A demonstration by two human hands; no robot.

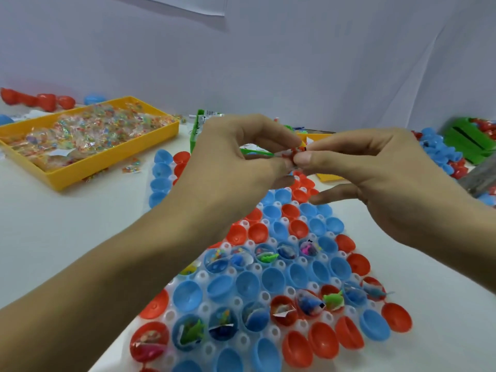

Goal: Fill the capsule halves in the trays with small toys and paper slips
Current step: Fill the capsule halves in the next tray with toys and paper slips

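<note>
A white tray [264, 296] on the table holds rows of blue and red capsule halves [273, 280]. Several halves hold small toys in clear wrap, such as a green toy [334, 299] in the near rows. Above the tray's far end, my left hand [239, 159] and my right hand [370, 167] meet. Both pinch one small red wrapped toy [296, 154] between thumb and fingertips. Most of the toy is hidden by my fingers.
A yellow bin [107, 162] of wrapped colourful toys stands at the back left. Behind my hands sits a green box [195, 135]. Loose red and blue capsule halves [440, 151] and a green bin [467, 140] lie at the right. A white wall stands behind.
</note>
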